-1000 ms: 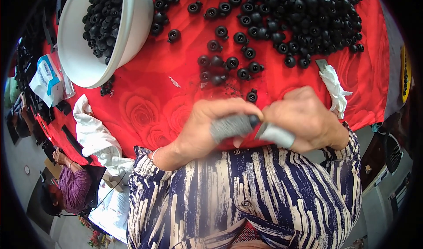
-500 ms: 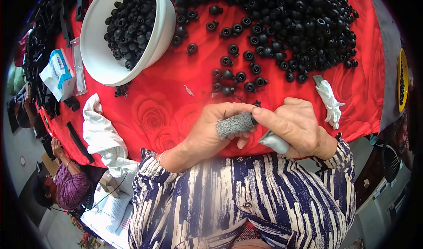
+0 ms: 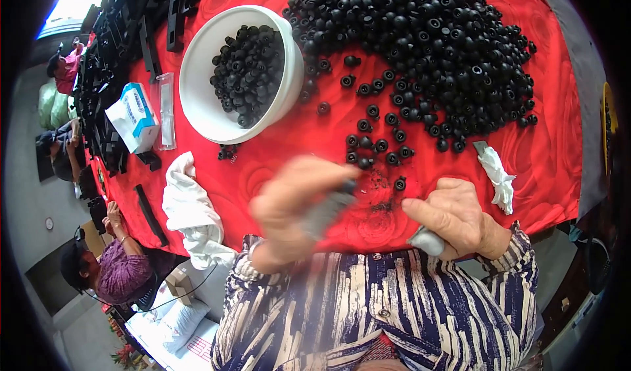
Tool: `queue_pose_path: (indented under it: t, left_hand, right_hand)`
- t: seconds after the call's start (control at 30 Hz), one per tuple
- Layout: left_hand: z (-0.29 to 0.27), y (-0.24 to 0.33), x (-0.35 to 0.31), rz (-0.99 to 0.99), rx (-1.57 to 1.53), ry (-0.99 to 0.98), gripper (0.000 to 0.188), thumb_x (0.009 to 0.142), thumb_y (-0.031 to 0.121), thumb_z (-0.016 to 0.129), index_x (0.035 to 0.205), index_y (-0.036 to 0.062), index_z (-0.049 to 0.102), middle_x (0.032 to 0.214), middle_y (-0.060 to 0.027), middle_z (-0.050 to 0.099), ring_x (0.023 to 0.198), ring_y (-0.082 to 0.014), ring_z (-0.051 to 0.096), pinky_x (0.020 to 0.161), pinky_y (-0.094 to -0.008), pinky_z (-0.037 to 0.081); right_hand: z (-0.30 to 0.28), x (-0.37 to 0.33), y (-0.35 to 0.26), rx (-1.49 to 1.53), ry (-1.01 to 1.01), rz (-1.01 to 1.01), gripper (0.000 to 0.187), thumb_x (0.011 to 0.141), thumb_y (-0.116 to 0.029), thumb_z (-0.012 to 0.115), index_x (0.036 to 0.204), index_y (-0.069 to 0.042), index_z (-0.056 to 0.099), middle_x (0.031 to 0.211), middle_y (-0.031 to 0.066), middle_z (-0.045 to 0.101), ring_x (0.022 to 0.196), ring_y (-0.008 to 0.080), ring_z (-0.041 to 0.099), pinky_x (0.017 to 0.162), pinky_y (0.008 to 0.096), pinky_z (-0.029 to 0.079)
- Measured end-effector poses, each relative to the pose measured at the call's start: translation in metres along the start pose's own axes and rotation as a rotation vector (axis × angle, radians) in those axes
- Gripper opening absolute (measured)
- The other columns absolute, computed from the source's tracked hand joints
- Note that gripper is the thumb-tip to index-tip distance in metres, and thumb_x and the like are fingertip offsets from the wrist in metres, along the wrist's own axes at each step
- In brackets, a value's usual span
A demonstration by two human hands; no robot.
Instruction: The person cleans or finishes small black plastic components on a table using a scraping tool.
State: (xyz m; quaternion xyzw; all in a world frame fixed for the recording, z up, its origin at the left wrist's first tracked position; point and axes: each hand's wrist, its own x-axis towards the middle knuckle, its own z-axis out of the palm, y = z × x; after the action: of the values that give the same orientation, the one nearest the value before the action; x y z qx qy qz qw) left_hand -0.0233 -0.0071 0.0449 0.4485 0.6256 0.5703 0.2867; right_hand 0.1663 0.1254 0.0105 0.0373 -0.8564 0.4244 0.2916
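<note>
My left hand (image 3: 292,197) is smeared by motion over the red cloth (image 3: 256,174). A grey, rough-textured sleeve (image 3: 325,213) is around one of its fingers, with a blurred dark piece (image 3: 347,186) at the sleeve's end; whether the fingers grip it, I cannot tell. Closed in a fist, my right hand (image 3: 450,220) holds a smooth silver-grey object with a rounded end (image 3: 428,241); the rest is hidden in the palm. One small black round knob (image 3: 399,184) lies between my hands. Dark crumbs (image 3: 378,190) are scattered beside it.
A large heap of black knobs (image 3: 447,55) covers the far right. At the far left stands a white bowl (image 3: 296,75) of the same knobs. Nearby are a white cloth (image 3: 190,200), a tissue box (image 3: 138,118), a white-wrapped blade (image 3: 496,177) and a person (image 3: 121,269).
My hands have come apart: the left has swung left, away from the right. The right keeps its silver-grey object. The view has shifted, so the table's things appear lower and farther right.
</note>
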Motion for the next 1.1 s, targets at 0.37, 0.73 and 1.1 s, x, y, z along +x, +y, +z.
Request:
queue_pose_path:
  t: [0.37,0.73,1.1]
  left_hand:
    - [-0.048,0.002,0.054,0.344,0.905,0.484,0.032,0.075,0.000,0.067,0.107,0.0051,0.061,0.082,-0.0040,0.062,0.073,-0.0101,0.054,0.056,-0.0217,0.043]
    - [0.022,-0.037,0.066,-0.061,0.844,-0.207,0.026,0.071,0.024,0.072,0.081,0.0022,0.062,0.073,-0.0110,0.063,0.061,-0.0208,0.062,0.056,-0.0340,0.048]
    - [0.014,-0.013,0.036,-0.431,-0.439,-0.173,0.020,0.082,0.001,0.059,0.102,-0.0008,0.058,0.097,-0.0124,0.063,0.081,-0.0187,0.065,0.064,-0.0230,0.053]
  right_hand:
    - [0.002,-0.009,0.003,-0.106,0.025,0.024,0.044,0.069,-0.017,0.072,0.106,0.000,0.055,0.053,-0.0013,0.041,0.040,0.0128,0.038,0.040,0.0280,0.029]
    - [0.002,-0.005,0.001,-0.115,0.005,0.010,0.040,0.071,-0.019,0.070,0.104,0.000,0.056,0.055,0.0006,0.047,0.042,0.0139,0.042,0.040,0.0279,0.032]
    - [-0.007,-0.004,-0.001,-0.097,0.026,0.046,0.039,0.073,-0.018,0.069,0.102,0.004,0.055,0.058,0.0017,0.049,0.044,0.0135,0.047,0.042,0.0279,0.035]
